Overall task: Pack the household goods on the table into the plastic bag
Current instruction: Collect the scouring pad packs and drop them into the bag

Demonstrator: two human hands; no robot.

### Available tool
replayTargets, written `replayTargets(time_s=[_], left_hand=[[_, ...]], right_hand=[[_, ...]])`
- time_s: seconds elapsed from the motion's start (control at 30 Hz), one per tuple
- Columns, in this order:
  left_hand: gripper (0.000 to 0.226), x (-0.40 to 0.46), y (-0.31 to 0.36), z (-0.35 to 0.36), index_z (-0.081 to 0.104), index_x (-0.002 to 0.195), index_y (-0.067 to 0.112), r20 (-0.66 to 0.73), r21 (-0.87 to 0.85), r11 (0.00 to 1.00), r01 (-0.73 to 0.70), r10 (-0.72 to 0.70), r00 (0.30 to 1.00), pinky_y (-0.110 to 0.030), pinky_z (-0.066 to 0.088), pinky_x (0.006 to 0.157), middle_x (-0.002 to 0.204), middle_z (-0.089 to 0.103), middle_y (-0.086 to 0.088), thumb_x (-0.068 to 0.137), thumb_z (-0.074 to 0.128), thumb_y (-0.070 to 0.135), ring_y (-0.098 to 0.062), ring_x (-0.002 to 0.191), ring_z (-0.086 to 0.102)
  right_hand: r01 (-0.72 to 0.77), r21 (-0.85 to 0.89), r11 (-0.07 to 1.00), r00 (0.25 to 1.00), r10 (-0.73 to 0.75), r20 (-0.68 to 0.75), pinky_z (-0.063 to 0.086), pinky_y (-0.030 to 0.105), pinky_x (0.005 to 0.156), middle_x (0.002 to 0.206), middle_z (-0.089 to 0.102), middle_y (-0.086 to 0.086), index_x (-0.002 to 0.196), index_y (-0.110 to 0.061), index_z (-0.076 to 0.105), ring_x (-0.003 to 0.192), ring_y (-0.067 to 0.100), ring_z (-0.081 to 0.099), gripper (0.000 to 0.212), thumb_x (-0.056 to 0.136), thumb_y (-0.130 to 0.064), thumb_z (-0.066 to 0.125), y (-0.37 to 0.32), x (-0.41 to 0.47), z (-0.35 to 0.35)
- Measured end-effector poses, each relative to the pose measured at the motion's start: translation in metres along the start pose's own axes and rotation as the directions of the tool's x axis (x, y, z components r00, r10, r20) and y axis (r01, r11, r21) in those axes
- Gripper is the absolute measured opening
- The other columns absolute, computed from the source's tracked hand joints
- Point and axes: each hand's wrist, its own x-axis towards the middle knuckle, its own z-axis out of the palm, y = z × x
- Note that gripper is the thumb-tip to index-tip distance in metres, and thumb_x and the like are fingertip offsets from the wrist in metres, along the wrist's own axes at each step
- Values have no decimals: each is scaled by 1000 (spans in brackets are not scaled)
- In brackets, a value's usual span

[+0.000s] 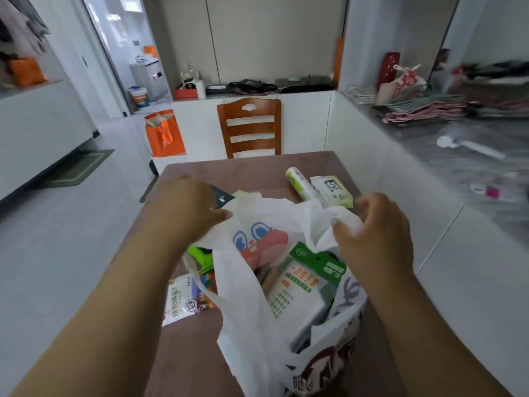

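A white plastic bag (252, 319) with a red cartoon print stands open on the brown table (243, 170). My left hand (189, 207) grips its far left rim, and my right hand (375, 233) pinches the far right rim. Inside the bag lies a white and green packet (297, 293) beside other goods I cannot make out. Left of the bag lie a bright green item (201, 253) and a white pouch (180, 302). Beyond the bag rest a roll (299, 181), a tissue pack (332, 189) and a dark packet (220, 196), partly hidden by my left hand.
A wooden chair (249, 127) stands at the table's far edge. An orange bag (163, 133) sits on the floor to the left. A grey counter (463, 156) on the right holds a white utensil (469, 147) and stacked hangers (423, 110).
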Motion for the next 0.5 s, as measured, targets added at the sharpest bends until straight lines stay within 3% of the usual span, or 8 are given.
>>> replayTargets(time_s=[0.07, 0.13, 0.2, 0.27, 0.33, 0.37, 0.43, 0.5], left_hand=[[26, -9, 26, 13, 70, 99, 22, -63, 50, 973, -226, 229, 971, -27, 47, 81, 98, 58, 7, 84, 66, 42, -11, 88, 54], [22, -19, 48, 36, 69, 98, 22, 99, -17, 946, -325, 325, 941, -33, 50, 88, 100, 63, 7, 89, 57, 38, -16, 93, 59], [26, -26, 54, 62, 64, 99, 20, 298, 54, 928, -367, 336, 893, -34, 47, 91, 95, 67, 3, 94, 45, 36, -23, 93, 62], [36, -31, 39, 83, 53, 123, 26, 401, 160, 913, -375, 287, 870, -41, 30, 109, 113, 67, 0, 97, 32, 42, -24, 109, 61], [48, -35, 13, 98, 36, 139, 30, 470, 199, 921, -334, 210, 858, -48, 15, 117, 126, 64, -2, 98, 23, 51, -23, 117, 58], [53, -39, 1, 105, 30, 143, 31, 508, 202, 928, -313, 174, 844, -48, 20, 116, 125, 64, -4, 97, 21, 54, -24, 113, 60], [58, -49, -15, 116, 36, 140, 24, 596, 221, 929, -296, 112, 795, -43, 38, 105, 115, 67, -11, 96, 20, 58, -28, 104, 62], [58, -57, -18, 115, 38, 134, 21, 589, 150, 948, -282, 144, 795, -41, 47, 93, 114, 65, -12, 95, 21, 61, -30, 100, 62]], right_hand=[[382, -143, 913, 923, -385, 4, 43, 43, 89, 112, 62, 3, 115, -22, 61, 106, 29, 55, 46, 72, -24, 75, -6, 4, 3], [655, -168, 737, 746, -595, 299, 29, 43, 102, 120, 61, -8, 114, -32, 65, 119, 20, 51, 36, 80, -21, 64, -14, 6, 9], [702, -118, 703, 609, -505, 611, 10, 42, 111, 125, 57, -16, 114, -35, 64, 128, 12, 41, 29, 90, -28, 50, -13, 5, 25], [651, -213, 728, 570, -284, 771, 4, 51, 114, 128, 56, -12, 118, -36, 61, 129, 14, 38, 32, 93, -41, 43, -1, 6, 40], [532, -390, 752, 618, -30, 786, 9, 53, 112, 129, 56, -2, 122, -30, 60, 127, 20, 40, 43, 94, -50, 34, 17, 12, 48], [440, -458, 773, 643, 84, 761, 13, 52, 110, 132, 56, 1, 125, -26, 58, 126, 21, 43, 50, 94, -53, 30, 28, 16, 49], [289, -517, 806, 626, 249, 739, 20, 49, 108, 137, 54, 4, 130, -22, 55, 126, 22, 46, 60, 95, -57, 22, 43, 21, 50], [284, -503, 816, 629, 238, 740, 16, 51, 111, 140, 53, 1, 131, -25, 55, 128, 22, 45, 62, 94, -59, 18, 41, 22, 51]])
